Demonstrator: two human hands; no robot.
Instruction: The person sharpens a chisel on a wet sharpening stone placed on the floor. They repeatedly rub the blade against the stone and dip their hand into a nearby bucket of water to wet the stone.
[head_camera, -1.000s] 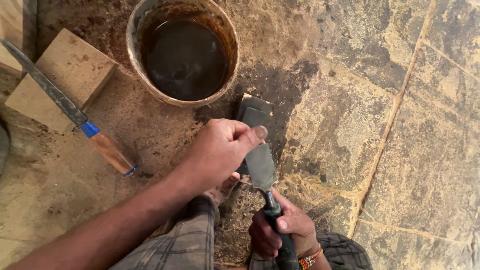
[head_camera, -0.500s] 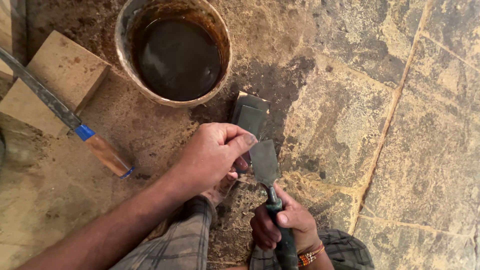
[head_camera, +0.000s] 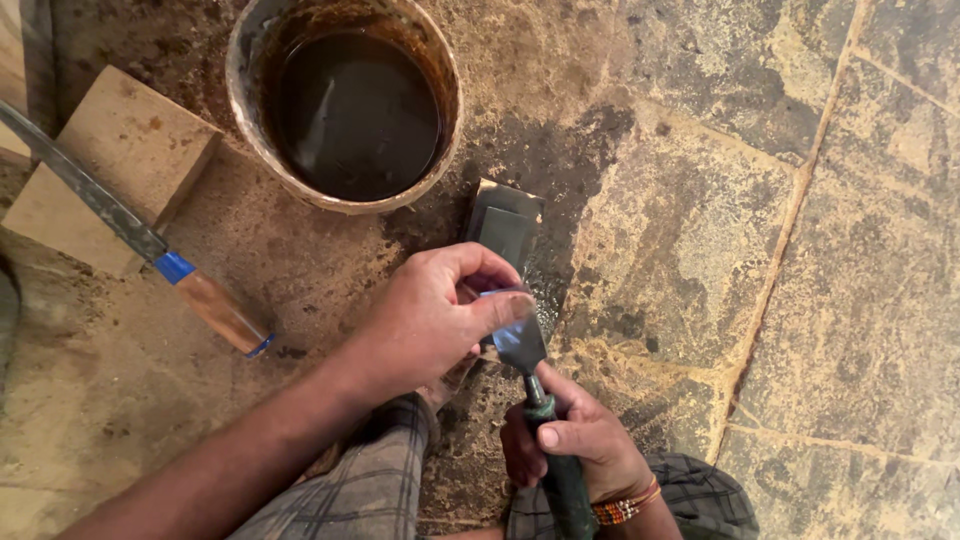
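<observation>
The right hand (head_camera: 575, 445) is closed around the dark green handle of a chisel (head_camera: 535, 385), thumb laid along the grip, a beaded band at the wrist. The left hand (head_camera: 435, 320) comes in from the lower left, its fingers bent down and pressed onto the flat of the chisel blade, thumb tip against the metal near the edge. The blade lies flat on a dark sharpening stone (head_camera: 505, 225), which rests on the stone floor (head_camera: 820, 290) in a wet, dark patch; the left hand covers the near end of the stone, so the blade's edge cannot be seen. Just beyond the stone stands a round bucket (head_camera: 440, 150) holding dark liquid, its rim stained brown. Well to the left lies a long tool (head_camera: 150, 245) with a grey blade, a blue collar and a wooden handle, its blade propped across a pale wooden block (head_camera: 110, 150). Checked trouser knees (head_camera: 370, 490) show at the bottom edge.
</observation>
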